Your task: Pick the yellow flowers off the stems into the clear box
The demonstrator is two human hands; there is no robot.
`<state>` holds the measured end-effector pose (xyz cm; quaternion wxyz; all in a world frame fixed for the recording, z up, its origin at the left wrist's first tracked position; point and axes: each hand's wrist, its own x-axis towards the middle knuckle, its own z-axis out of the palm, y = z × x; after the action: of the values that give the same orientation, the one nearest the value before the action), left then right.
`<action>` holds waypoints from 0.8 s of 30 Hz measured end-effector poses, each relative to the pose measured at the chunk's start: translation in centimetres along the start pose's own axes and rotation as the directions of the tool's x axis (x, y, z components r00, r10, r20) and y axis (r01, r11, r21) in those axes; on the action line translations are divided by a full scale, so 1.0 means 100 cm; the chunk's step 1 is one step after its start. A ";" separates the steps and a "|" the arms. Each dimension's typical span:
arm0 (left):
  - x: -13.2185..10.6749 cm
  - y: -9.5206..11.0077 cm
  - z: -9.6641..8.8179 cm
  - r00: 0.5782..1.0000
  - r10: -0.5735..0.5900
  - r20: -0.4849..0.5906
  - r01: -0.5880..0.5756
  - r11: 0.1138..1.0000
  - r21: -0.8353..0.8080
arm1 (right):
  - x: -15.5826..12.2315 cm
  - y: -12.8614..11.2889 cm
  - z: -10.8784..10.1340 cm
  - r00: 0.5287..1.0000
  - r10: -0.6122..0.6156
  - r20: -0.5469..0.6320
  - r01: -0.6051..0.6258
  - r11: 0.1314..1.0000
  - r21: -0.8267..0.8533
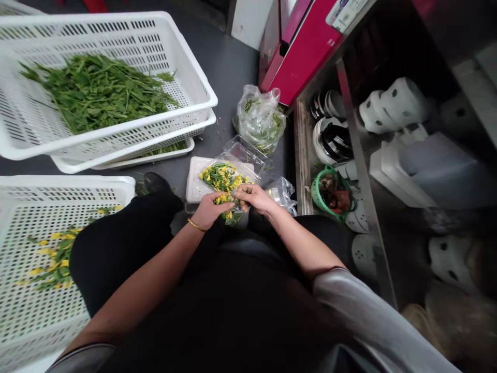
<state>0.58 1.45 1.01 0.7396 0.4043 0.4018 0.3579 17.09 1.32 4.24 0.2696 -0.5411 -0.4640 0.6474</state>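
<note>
Left hand (209, 210) pinching yellow-flowered sprigs (222, 199); right hand (251, 197) bunched alongside, hold unclear. Flowering-greens heap (221, 176): one o'clock from left, ten from right.

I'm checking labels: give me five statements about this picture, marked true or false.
1. A thin gold-coloured bracelet circles the left wrist. True.
2. Leafy green stems lie in a white perforated plastic basket. True.
3. The bare hands are far apart. False: the left hand and right hand are close together.
4. The largest transparent plastic bag lies flat. False: the bag bulges, with greenery inside.
5. A round green plastic basket stands on the person's right. True.
</note>
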 end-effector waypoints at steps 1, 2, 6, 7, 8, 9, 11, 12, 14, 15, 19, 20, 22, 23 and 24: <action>-0.001 0.000 -0.001 1.000 0.020 0.014 -0.020 1.000 0.003 | 0.000 0.005 0.004 1.000 0.027 0.012 -0.028 0.997 0.075; -0.001 0.000 -0.001 0.999 0.028 0.023 -0.027 1.000 -0.005 | -0.001 0.011 0.008 0.999 0.044 0.017 -0.046 0.990 0.136; -0.003 0.003 -0.003 0.999 -0.037 -0.013 0.032 0.963 -0.269 | -0.014 0.027 0.007 0.999 0.043 0.026 -0.047 0.987 0.151; -0.003 0.004 -0.005 0.999 -0.051 -0.016 0.041 0.926 -0.375 | -0.017 0.027 0.003 0.994 0.068 0.089 -0.073 0.996 0.060; -0.003 0.006 -0.006 0.998 -0.059 -0.003 0.051 0.880 -0.473 | -0.017 0.025 -0.003 0.980 0.110 0.168 -0.098 0.992 -0.080; -0.003 0.007 -0.008 0.998 -0.061 0.022 0.063 0.832 -0.551 | -0.016 0.021 -0.010 0.960 0.159 0.229 -0.098 0.962 -0.255; -0.003 0.009 -0.012 0.994 -0.056 0.089 0.100 0.769 -0.632 | -0.002 0.011 -0.020 0.961 0.172 0.219 -0.013 0.812 -0.584; -0.002 0.009 -0.013 0.991 -0.060 0.121 0.123 0.762 -0.636 | 0.009 0.006 -0.022 0.984 0.098 0.147 0.034 0.712 -0.702; -0.001 0.007 -0.014 0.985 -0.082 0.154 0.159 0.788 -0.595 | 0.040 0.000 -0.021 0.990 -0.134 -0.032 0.044 0.530 -0.847; 0.000 0.006 -0.013 0.983 -0.096 0.154 0.168 0.807 -0.566 | 0.057 -0.001 -0.019 0.972 -0.213 -0.101 0.008 0.459 -0.888; 0.006 0.002 -0.012 0.985 -0.163 0.046 0.163 0.834 -0.527 | 0.113 0.005 -0.010 0.976 -0.170 -0.133 -0.081 0.285 -0.955; 0.007 0.001 -0.012 0.984 -0.178 -0.001 0.150 0.832 -0.534 | 0.118 0.007 -0.010 0.981 -0.151 -0.122 -0.079 0.267 -0.961; 0.010 0.001 -0.012 0.974 -0.203 -0.097 0.122 0.838 -0.532 | 0.113 0.009 -0.013 0.983 -0.155 -0.100 -0.058 0.256 -0.965; 0.011 0.001 -0.012 0.967 -0.214 -0.139 0.112 0.846 -0.521 | 0.105 0.010 -0.014 0.982 -0.169 -0.089 -0.043 0.263 -0.964; 0.013 0.001 -0.012 0.959 -0.223 -0.177 0.107 0.857 -0.504 | 0.093 0.010 -0.014 0.979 -0.186 -0.081 -0.028 0.272 -0.962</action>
<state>0.05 2.92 0.26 0.7944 0.1241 0.4139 0.4268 16.10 9.24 -0.77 -0.0381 -0.6254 -0.7600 0.1725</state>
